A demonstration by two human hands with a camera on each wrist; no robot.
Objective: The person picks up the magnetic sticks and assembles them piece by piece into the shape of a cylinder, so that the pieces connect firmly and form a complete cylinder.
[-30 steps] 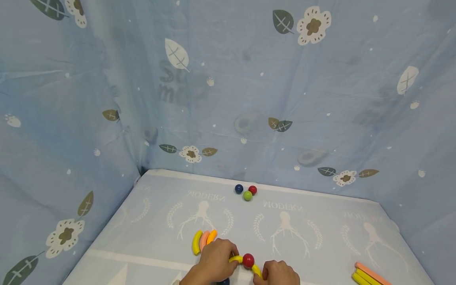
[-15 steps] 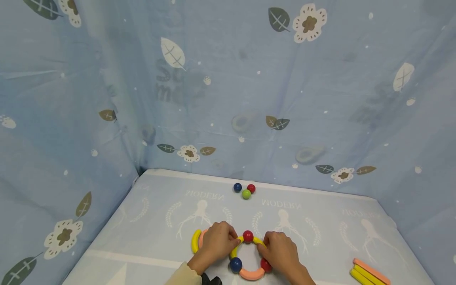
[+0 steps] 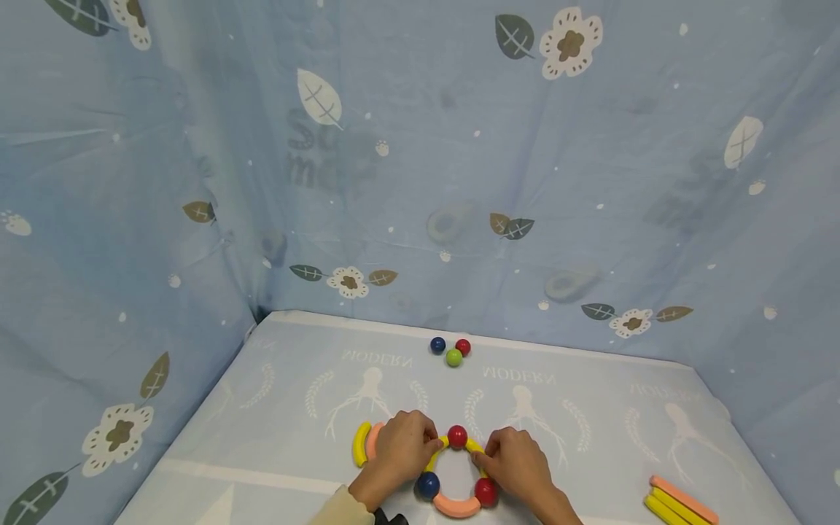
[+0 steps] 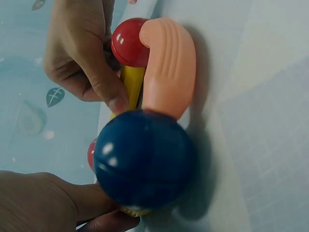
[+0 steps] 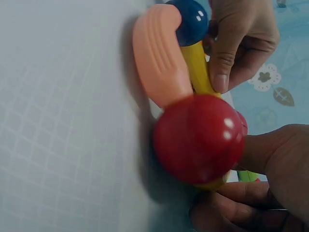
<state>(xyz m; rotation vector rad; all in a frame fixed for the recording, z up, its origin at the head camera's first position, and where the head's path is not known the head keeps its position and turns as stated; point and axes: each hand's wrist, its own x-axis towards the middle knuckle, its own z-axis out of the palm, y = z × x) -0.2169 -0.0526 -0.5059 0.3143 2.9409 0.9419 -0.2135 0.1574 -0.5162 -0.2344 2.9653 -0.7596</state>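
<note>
A closed ring of toy balls and curved rods lies on the table before me. Its red ball (image 3: 457, 437) is at the top, between two yellow curved rods. A blue ball (image 3: 428, 485) sits lower left and a second red ball (image 3: 486, 493) lower right, joined by a salmon curved rod (image 3: 457, 507). My left hand (image 3: 405, 446) pinches the left yellow rod between thumb and fingers. On the other side, my right hand (image 3: 517, 462) pinches the right yellow rod. In the left wrist view the blue ball (image 4: 145, 159) hides part of the left fingers.
Loose blue (image 3: 437, 345), red (image 3: 463, 346) and green (image 3: 454, 358) balls lie near the back edge. A yellow curved rod (image 3: 360, 444) and a salmon one (image 3: 373, 441) lie left of my left hand. Yellow and salmon sticks (image 3: 682, 502) lie at right.
Both hands have moved away from my body with the ring, bringing its lower half into view. Lately its lower part has shifted slightly left. The orange curved rod is now hidden by my left hand.
</note>
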